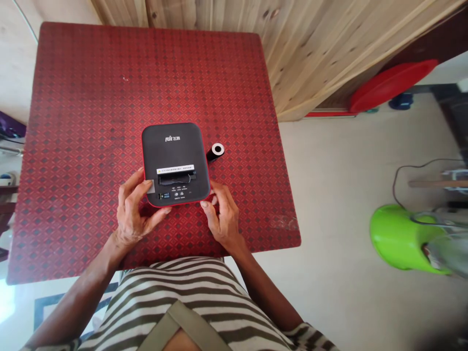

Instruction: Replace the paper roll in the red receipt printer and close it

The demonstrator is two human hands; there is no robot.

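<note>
A small printer (171, 151) with a black face, red rim and white FEIE lettering is in front of me on the red table. Its face carries a narrow slot, a white label strip and small printed icons near the lower edge. My left hand (134, 207) grips its lower left corner, a finger on a grey square patch and the thumb by the bottom edge. Around the lower right corner curls my right hand (224, 214), thumb at the bottom edge; its other fingertips are partly hidden. Just right of the printer is a roll (215, 151) with a white ring end and dark side.
The patterned red table (91, 97) reaches to a wooden plank wall (314, 44) at the back and right. On the floor to the right stand a green bin (393, 236) and a red round basin (391, 85). A cable (397, 180) trails beside the bin.
</note>
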